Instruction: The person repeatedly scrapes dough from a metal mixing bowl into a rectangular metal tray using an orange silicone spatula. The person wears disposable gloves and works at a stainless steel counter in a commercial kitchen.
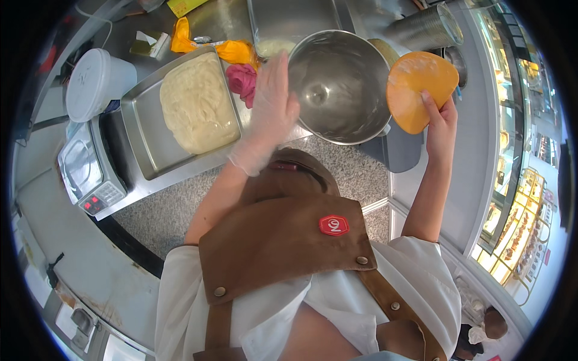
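My left hand (274,101), in a clear plastic glove, is held flat beside the left rim of a large steel mixing bowl (343,90), fingers extended and holding nothing. The bowl has only pale smears inside. On its right, my bare right hand (438,115) grips a flexible orange dough scraper (417,85) smeared with white residue. Left of my gloved hand, a slab of pale dough (196,104) fills the right part of a rectangular metal tray (144,135). A crumpled pink cloth (243,82) lies between tray and left hand.
A lidded white tub (97,83) and a digital scale (88,171) stand left of the tray. Behind are an orange cloth (232,50), a small opened packet (150,43) and another metal tray (295,20). A large metal can (424,29) is at back right, near a lit display case (501,149).
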Tool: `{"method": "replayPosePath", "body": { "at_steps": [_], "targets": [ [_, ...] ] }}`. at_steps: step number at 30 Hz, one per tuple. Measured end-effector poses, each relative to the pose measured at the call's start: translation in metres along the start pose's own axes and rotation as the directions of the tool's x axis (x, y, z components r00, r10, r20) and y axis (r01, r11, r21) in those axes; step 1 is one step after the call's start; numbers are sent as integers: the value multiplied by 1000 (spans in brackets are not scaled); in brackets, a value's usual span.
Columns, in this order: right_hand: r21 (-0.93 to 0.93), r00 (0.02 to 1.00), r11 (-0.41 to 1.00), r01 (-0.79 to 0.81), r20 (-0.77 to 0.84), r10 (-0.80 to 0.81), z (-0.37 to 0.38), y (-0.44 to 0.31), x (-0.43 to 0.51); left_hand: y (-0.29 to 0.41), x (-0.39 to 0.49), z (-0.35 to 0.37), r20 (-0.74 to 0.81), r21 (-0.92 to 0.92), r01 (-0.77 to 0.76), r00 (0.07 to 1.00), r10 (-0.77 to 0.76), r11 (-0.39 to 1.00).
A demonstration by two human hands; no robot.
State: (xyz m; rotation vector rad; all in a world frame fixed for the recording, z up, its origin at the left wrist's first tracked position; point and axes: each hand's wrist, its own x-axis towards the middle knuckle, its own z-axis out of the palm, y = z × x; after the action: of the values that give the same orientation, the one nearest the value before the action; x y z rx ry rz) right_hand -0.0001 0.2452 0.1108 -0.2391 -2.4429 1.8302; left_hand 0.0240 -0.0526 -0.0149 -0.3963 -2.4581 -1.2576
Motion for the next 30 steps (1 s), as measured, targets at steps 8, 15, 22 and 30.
{"method": "replayPosePath", "body": {
  "at_steps": [8, 15, 22, 30],
  "targets": [
    [-6, 972, 997, -76, 223, 75, 2, 13, 12, -10, 14, -21, -30, -200, 327, 940, -339, 924],
    [-386, 931, 885, 260, 344, -123, 60, 52, 43, 24, -24, 6, 56, -376, 525, 835, -547, 764],
    [-644, 894, 716, 269, 444, 64, 117, 74, 85, 24, -12, 14, 35, -397, 481, 859, -511, 782],
    [-659, 855, 572, 488, 494, -159, 117, 48, 83, 20, -14, 19, -5, -385, 430, 884, -467, 817]
  ]
}}
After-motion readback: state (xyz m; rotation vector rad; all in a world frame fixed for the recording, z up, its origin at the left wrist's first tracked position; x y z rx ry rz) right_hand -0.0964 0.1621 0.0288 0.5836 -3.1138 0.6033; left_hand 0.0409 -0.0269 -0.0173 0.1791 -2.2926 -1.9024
